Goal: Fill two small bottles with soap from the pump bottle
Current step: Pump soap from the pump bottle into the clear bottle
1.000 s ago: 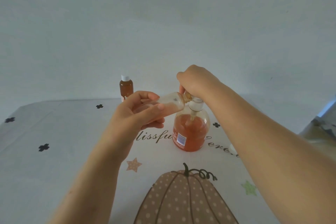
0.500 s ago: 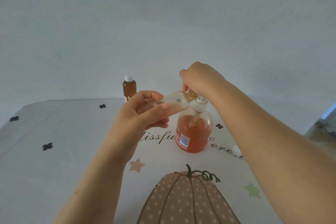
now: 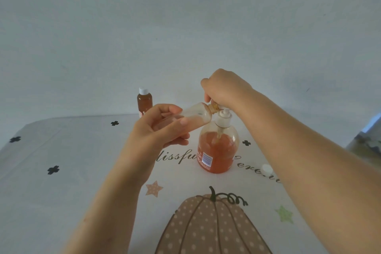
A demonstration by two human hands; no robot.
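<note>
While the left hand [image 3: 156, 128] is gripping a tilted small bottle [image 3: 193, 116] at the pump bottle [image 3: 217, 146] nozzle, the right hand [image 3: 224, 88], closed over the pump, is risking soap missing the narrow mouth.

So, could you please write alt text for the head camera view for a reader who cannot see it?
A left hand tilts a small clear bottle to the nozzle of an orange soap pump bottle while the right hand rests on the pump. A filled small bottle stands behind; a white cap lies on the pumpkin-print tablecloth.
</note>
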